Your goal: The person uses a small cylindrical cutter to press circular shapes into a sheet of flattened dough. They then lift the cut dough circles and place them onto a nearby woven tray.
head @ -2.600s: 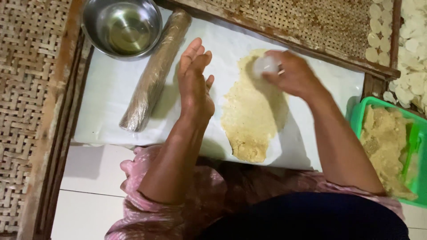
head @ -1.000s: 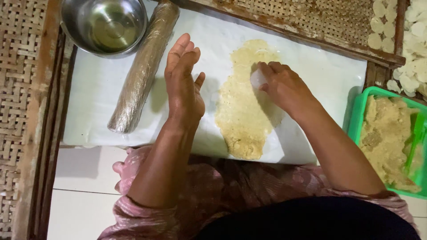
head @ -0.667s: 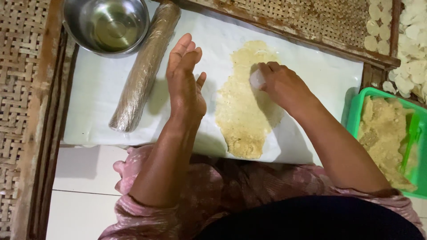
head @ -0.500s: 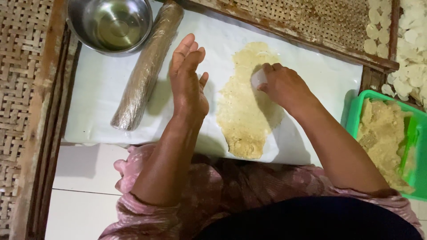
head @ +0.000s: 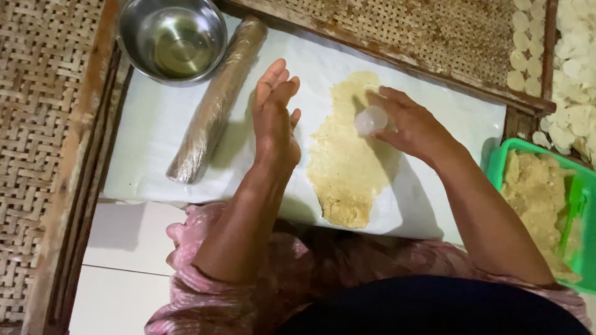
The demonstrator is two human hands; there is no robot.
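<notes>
While the right hand point(head: 413, 127) grips a small round clear cutter point(head: 370, 119) with its fingertips and presses it on the upper part of the flat sheet of dough point(head: 347, 161), the left hand point(head: 275, 118) is open, with the fingers straight and together, and it rests on its edge on the white sheet point(head: 155, 124) just beside the left border of the dough. The dough is long and pale yellow, and it lies between the two hands. Further to the left a rolling pin point(head: 217, 102) wrapped in plastic film lies on the same sheet, and above it stands a steel bowl point(head: 172, 38) with a little clear liquid inside. On the right a green plastic basket point(head: 546, 205) holds crumbly dough. Woven trays point(head: 434, 31) at the top right carry small pale round pieces point(head: 571, 74).
</notes>
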